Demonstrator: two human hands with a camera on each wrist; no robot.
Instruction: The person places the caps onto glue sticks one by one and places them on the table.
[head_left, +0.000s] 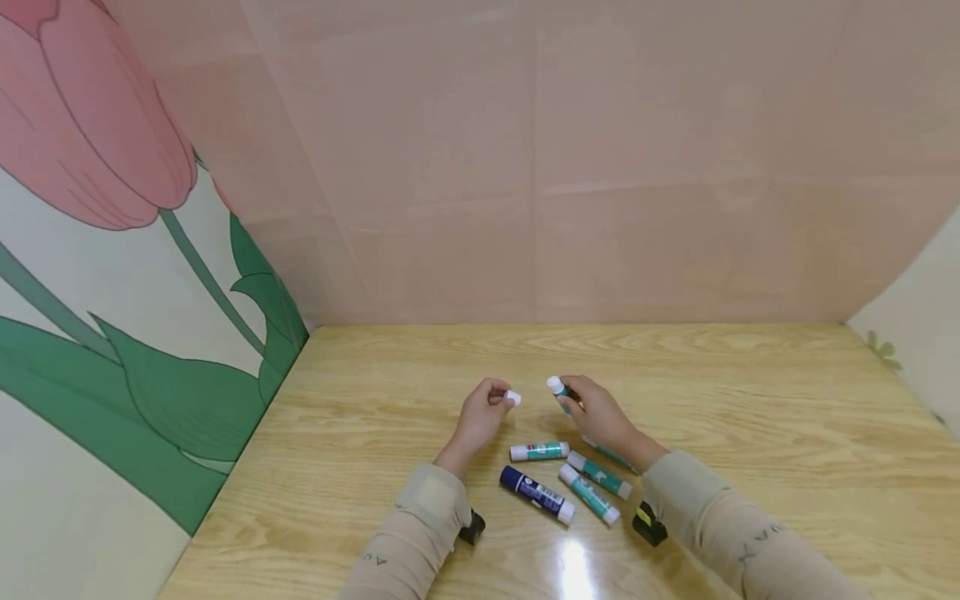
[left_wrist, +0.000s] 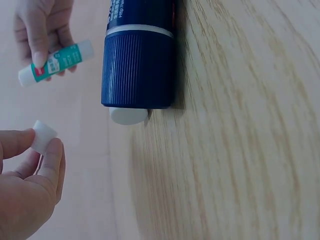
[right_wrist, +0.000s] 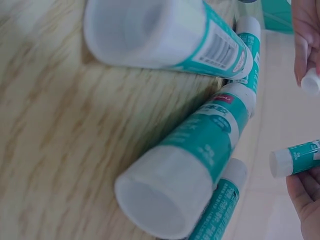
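My left hand (head_left: 477, 421) pinches a small white cap (left_wrist: 44, 136) between thumb and fingers, held above the table. To its right, my right hand (head_left: 602, 417) grips a green-and-white glue stick (left_wrist: 57, 62), tilted, with one white end pointing up and toward the left hand. Cap and glue stick are apart, a short gap between them. Nearer to me lie several green glue sticks, among them one crosswise (head_left: 540, 452) and two slanted ones (head_left: 600, 475). A thicker navy glue stick (head_left: 536, 494) with a white end lies beside them. My right forearm partly covers another green one.
The wooden table (head_left: 360, 392) meets a pinkish wall covering (head_left: 420, 167) at the back. A wall panel with a tulip picture (head_left: 97, 108) stands at the left. Black wrist-worn devices (head_left: 649, 525) show by both sleeves. Light glares off the table near its front.
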